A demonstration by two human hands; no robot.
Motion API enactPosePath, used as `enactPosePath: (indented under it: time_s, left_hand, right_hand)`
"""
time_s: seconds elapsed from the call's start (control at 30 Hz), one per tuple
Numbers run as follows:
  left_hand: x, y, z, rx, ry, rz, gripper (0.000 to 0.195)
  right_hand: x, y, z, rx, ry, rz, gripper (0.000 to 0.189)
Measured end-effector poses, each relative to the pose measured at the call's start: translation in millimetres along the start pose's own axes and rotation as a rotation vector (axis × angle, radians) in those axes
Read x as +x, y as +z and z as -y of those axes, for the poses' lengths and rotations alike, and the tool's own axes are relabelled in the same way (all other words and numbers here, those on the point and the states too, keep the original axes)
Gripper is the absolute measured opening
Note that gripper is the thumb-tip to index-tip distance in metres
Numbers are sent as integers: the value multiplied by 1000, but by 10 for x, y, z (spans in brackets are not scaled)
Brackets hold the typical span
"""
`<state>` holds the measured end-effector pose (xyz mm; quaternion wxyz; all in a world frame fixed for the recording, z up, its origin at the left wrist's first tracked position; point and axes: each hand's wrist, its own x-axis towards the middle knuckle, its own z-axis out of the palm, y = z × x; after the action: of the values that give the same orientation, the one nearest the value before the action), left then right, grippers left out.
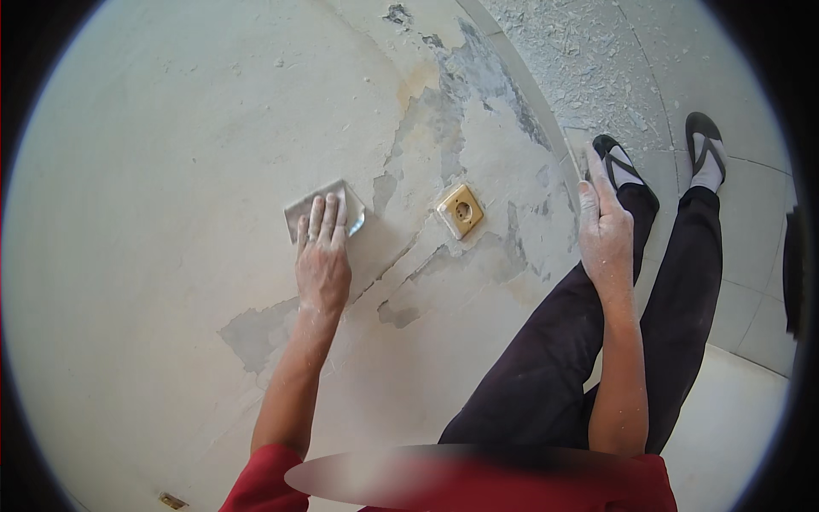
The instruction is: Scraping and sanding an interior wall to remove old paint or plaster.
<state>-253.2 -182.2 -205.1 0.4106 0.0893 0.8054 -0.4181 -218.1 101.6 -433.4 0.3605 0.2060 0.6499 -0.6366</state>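
My left hand [323,240] lies with its fingers flat on a sheet of sandpaper [301,214], pressed against the painted wall [160,192]. One corner of the sheet curls up at its right side. Dusty with white powder, my right hand [601,224] holds a flat scraper [581,152] in front of my legs, its blade pointing towards the skirting. Grey patches of bare plaster [256,336] and flaking paint surround a yellowed wall socket [461,212], which sits between my hands.
Paint flakes [576,64] litter the tiled floor [755,211] along the skirting. My feet in flip-flops [706,150] stand beside them. A crack runs diagonally below the socket. Another small wall fitting [173,500] is at the lower left, and a dark object [793,275] is at the right rim.
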Motion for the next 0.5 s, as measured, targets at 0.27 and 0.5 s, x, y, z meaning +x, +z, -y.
enactPosePath:
  time_s: [0.27,0.5]
  left_hand:
    - [570,-136,276,22,13,-15,58]
    - [-302,-26,-168,-55,39,43,57]
  right_hand:
    - [80,-64,282,2,6,-68,45]
    - [206,-159,-18,-74,-39,-247,43]
